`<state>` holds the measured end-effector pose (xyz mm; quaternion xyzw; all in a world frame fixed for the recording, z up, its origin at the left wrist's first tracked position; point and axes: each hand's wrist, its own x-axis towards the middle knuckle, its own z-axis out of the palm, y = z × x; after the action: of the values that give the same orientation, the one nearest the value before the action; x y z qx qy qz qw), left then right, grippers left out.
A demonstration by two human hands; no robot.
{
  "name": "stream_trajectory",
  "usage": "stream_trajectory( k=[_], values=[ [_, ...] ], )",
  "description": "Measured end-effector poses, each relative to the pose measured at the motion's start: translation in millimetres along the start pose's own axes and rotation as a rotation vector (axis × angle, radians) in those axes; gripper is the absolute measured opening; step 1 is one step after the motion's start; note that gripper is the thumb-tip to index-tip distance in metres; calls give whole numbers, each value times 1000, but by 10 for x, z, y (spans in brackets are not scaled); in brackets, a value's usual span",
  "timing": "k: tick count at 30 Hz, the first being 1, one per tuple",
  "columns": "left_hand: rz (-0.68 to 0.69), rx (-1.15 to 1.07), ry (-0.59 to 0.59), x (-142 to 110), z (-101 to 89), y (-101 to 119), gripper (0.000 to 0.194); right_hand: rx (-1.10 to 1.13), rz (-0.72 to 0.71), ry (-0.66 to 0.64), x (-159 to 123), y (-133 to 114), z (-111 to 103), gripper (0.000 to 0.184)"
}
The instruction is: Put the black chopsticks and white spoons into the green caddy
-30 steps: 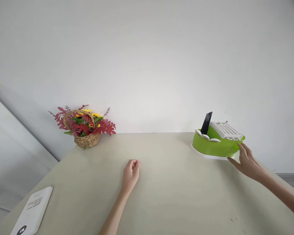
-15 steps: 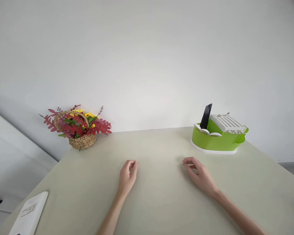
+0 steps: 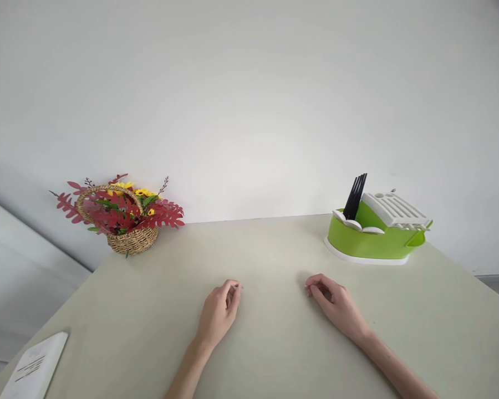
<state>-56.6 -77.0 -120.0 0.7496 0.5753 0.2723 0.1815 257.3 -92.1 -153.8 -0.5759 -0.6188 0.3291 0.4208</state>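
My left hand (image 3: 219, 310) rests at the table's middle, its fingers curled in and the thumb tip against them. Nothing shows between them. Across a gap to the right lies my right hand (image 3: 336, 305), likewise curled, with thumb and forefinger tips meeting and nothing visible in the grip. Beyond it stands a green and white utensil holder (image 3: 366, 241) with a slotted white top. Several black chopsticks (image 3: 355, 197) stand upright, slightly tilted, in its left part. Neither hand touches the holder.
A wicker basket (image 3: 133, 241) of red leaves and yellow flowers stands at the back left. At the front left edge lies a flat white object (image 3: 35, 368) with dark lines. Behind the table (image 3: 270, 354) rises a white wall (image 3: 249, 111).
My two hands have come slightly closer together and nearer to me, their fingers curling in more. The view has shifted a little, spreading the basket and holder apart.
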Motion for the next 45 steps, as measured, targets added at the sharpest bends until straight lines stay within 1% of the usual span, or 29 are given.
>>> stream_trajectory(
  k=[2,6,11,20,28,38,45],
  values=[
    [30,46,-25,-18,8,27,37,-3,-2,2,-1,-4,0,33],
    [90,113,-29,-36,16,80,32,1,-6,6,-2,1,-2,34],
    [103,174,-46,-50,22,104,35,2,0,6,-3,-7,-1,33],
    [112,191,-38,-52,40,95,32,8,-2,1,-2,-5,-3,35],
    [143,209,-22,-54,55,71,25,8,5,1,-3,6,0,27],
    [134,196,-20,-58,43,86,26,8,-2,-14,2,36,6,30],
    [177,195,-4,-63,30,103,25,3,15,-19,-2,50,7,26]
  ],
)
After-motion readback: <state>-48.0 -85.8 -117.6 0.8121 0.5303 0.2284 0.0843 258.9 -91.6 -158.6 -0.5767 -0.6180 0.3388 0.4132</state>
